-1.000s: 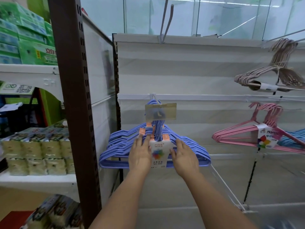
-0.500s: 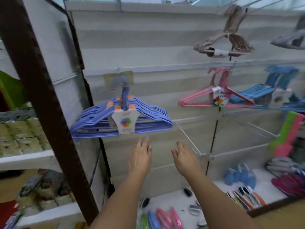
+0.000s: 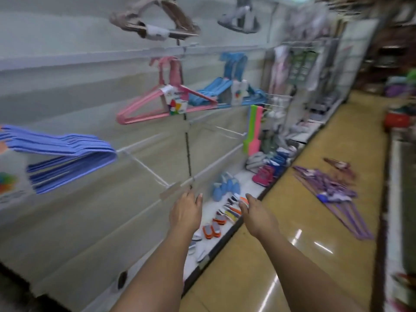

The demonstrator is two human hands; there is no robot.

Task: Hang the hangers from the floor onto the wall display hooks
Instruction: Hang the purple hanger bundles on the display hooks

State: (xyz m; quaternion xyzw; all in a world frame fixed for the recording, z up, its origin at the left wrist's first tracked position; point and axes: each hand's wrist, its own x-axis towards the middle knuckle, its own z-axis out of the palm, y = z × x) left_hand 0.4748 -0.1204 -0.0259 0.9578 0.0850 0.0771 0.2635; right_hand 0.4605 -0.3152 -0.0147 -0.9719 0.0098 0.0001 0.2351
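Note:
A bundle of purple hangers [image 3: 331, 190] lies on the yellow floor to the right. On the wall at the left hangs a lavender-blue hanger bundle [image 3: 67, 154] with a white label. Pink hangers [image 3: 157, 104] and blue hangers [image 3: 225, 91] hang on hooks further right, beige hangers [image 3: 153, 21] and grey hangers [image 3: 238, 21] above them. An empty white wire hook [image 3: 148, 170] sticks out of the wall in the middle. My left hand [image 3: 185, 210] and my right hand [image 3: 256, 215] are stretched out in front of me, fingers relaxed, holding nothing.
A low white shelf [image 3: 247, 176] along the wall's foot carries brushes, blue bottles and small shoes. Green and pink flat items [image 3: 253, 131] hang beside it. The aisle floor [image 3: 281, 221] runs away to the right, with red and dark goods at its far side.
My view has swung right, away from the lavender-blue hangers. Both hands have let go of that bundle and dropped lower, empty. The purple hangers on the floor have come into sight.

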